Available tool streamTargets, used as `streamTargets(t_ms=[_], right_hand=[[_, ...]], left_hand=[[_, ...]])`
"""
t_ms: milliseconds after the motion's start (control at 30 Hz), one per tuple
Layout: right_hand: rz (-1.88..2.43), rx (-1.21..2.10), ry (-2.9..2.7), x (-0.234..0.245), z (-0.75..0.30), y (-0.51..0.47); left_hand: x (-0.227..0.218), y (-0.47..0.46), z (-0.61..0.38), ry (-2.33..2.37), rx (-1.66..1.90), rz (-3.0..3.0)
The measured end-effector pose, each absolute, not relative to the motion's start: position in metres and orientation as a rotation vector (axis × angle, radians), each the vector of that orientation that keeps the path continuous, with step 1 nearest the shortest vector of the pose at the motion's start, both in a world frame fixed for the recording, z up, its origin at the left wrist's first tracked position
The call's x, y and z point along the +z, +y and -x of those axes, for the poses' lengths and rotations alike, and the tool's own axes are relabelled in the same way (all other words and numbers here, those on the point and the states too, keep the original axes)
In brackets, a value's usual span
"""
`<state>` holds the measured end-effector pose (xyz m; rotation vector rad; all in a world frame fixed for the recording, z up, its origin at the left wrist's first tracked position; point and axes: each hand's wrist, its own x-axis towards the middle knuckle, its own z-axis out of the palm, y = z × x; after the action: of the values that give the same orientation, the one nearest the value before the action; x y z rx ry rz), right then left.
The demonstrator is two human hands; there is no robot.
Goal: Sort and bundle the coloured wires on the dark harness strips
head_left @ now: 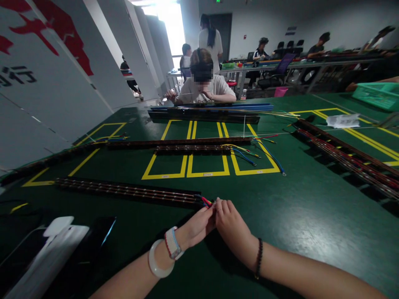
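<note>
My left hand (201, 226) is closed around the coloured wires (205, 201) at the right end of a long dark strip (131, 192) with copper-toned lines along it. Against it, my right hand (229, 218) pinches at the wire ends; the fingertips of both hands meet, and what lies between the right fingers is hidden. The strip lies flat on the green table, slanting away to the left. Red and blue wires show just before they pass into my fingers. My left wrist bears a watch and a pale bangle, my right a dark bead bracelet.
More wired strips (193, 149) lie ahead inside yellow tape outlines, and others (346, 155) at the right. A dark device and white items (64, 234) sit at the lower left. A green basket (377, 94) stands far right. Another person (202, 83) sits across the table.
</note>
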<state>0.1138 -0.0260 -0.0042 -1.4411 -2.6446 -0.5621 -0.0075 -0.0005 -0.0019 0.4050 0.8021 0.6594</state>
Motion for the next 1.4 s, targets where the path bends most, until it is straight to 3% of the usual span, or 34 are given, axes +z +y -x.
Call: streamTargets(t_ms=[167, 467, 933, 1033, 1267, 1400], right_hand=[[1.329, -0.51, -2.614, -0.009, -0.123, -0.029], [1.314, -0.083, -2.487, 0.046, -0.162, -0.028], [1.539, -0.226, -2.551, 0.031, -0.152, -0.031], [1.602, -0.032, -2.555, 0.033, -0.153, -0.027], [1.475, 0.836, -2.374, 0.042, -0.171, -0.013], [1.472, 0.88, -2.267, 0.043, -0.174, -0.007]], left_hand=[[-0.005, -0.003, -0.003, 0.797, 0.763, -0.372], [0.0, -0.001, -0.006, 0.778, 0.758, -0.323], [0.001, -0.004, -0.009, 0.813, 0.79, -0.361], [0.002, -0.005, -0.009, 0.788, 0.787, -0.372], [0.007, -0.007, -0.008, 0.75, 0.776, -0.431], [0.005, -0.007, -0.007, 0.739, 0.765, -0.456]])
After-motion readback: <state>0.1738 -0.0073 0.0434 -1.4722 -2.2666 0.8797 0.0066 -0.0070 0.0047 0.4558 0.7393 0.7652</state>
